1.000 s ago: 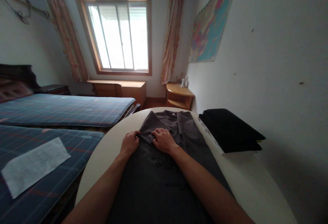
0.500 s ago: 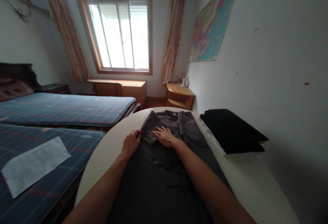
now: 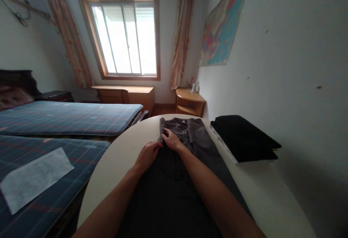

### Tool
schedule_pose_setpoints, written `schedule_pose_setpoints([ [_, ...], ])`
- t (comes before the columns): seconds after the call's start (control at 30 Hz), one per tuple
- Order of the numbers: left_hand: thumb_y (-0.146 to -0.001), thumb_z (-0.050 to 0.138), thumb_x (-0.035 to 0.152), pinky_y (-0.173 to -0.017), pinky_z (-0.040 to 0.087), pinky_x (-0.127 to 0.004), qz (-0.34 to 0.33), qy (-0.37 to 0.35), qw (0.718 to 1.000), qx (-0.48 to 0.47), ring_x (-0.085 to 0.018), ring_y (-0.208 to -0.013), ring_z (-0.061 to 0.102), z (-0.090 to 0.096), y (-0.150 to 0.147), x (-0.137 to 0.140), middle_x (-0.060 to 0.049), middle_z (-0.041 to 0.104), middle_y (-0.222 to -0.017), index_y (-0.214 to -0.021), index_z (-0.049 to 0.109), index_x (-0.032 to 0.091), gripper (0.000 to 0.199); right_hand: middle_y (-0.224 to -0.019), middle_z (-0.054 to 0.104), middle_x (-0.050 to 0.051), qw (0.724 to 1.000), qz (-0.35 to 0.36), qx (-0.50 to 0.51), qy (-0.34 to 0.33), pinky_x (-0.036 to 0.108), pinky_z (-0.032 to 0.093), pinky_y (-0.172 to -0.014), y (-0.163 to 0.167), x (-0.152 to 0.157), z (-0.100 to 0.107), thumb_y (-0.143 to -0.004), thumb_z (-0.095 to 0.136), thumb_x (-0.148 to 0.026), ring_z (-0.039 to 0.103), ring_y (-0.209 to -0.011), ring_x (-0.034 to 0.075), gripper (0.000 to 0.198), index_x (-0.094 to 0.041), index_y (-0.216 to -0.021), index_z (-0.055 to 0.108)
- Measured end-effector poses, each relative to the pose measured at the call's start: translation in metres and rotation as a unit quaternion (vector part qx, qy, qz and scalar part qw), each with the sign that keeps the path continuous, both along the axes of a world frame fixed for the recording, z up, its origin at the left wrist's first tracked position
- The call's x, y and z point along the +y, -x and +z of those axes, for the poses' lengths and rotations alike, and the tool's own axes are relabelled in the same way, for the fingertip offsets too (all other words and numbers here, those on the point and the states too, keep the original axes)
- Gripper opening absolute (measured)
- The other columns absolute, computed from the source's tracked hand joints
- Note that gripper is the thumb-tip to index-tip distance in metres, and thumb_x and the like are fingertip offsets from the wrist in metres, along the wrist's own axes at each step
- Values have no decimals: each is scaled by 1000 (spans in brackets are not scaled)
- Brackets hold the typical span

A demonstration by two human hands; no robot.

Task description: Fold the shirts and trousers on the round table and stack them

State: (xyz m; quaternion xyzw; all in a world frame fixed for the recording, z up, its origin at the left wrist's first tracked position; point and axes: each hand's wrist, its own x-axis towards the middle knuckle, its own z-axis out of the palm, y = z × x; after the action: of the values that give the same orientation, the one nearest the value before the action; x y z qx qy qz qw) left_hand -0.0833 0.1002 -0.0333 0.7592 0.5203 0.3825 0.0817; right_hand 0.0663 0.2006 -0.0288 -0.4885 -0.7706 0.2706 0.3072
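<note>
A dark grey T-shirt (image 3: 174, 201) with dark lettering on its front lies on a pale round table (image 3: 119, 158), collar at the far end. My left hand (image 3: 150, 154) is at the shirt's left edge, fingers closed on the fabric near the sleeve. Just beyond it, my right hand (image 3: 172, 140) grips the sleeve cloth between thumb and fingers. The left sleeve is bunched and folded inward on the shirt. The hands are close together, and my forearms cover part of the shirt.
Folded black cloth (image 3: 244, 138) sits on a white package at the table's right, near the wall. To the left are plaid mattresses (image 3: 67, 116), one bearing a sheet of paper (image 3: 36, 180). A wooden desk (image 3: 141, 93) and corner shelf (image 3: 190, 95) stand beyond the table.
My left hand has moved right, bringing the shirt's left edge inward. My right hand has gone from lying flat with spread fingers to gripping the sleeve, slightly farther left.
</note>
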Motion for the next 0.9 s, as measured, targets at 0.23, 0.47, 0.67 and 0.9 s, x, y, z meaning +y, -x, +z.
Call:
schedule_pose_setpoints([
  [0.23, -87, 51, 9, -91, 52, -33, -19, 31, 999, 22, -21, -97, 67, -1, -2, -5, -4, 73, -103, -98, 72, 23, 28, -150, 41, 18, 996, -73, -51, -12, 36, 34, -113, 11, -1, 9, -75, 73, -40, 44, -136, 30, 75, -12, -141, 51],
  [0.47, -84, 51, 4, -93, 51, -32, -37, 68, 996, 52, -20, -98, 67, -1, -3, -10, -5, 71, -109, -99, 73, 23, 33, -129, 58, 18, 976, -98, -181, -70, 37, 40, -104, 27, 3, 27, -79, 71, -30, 51, -123, 30, 51, -12, -126, 60],
  [0.67, -83, 51, 2, -95, 50, -30, -61, 67, 995, 36, -20, -105, 66, 0, -3, -10, -3, 71, -116, -96, 71, 24, 33, -112, 69, 22, 980, -119, -155, -42, 38, 47, -95, 38, 23, 24, -79, 67, -14, 64, -110, 31, 37, -9, -115, 64],
  [0.9, -84, 54, 11, -92, 51, -36, 45, 63, 996, 48, -23, -101, 67, 5, 1, -15, -4, 67, -123, -115, 64, 26, 36, -112, 73, 9, 988, -152, -18, -34, 30, 49, -95, 39, 51, 19, -83, 54, -11, 68, -106, 21, 55, -18, -137, 52],
])
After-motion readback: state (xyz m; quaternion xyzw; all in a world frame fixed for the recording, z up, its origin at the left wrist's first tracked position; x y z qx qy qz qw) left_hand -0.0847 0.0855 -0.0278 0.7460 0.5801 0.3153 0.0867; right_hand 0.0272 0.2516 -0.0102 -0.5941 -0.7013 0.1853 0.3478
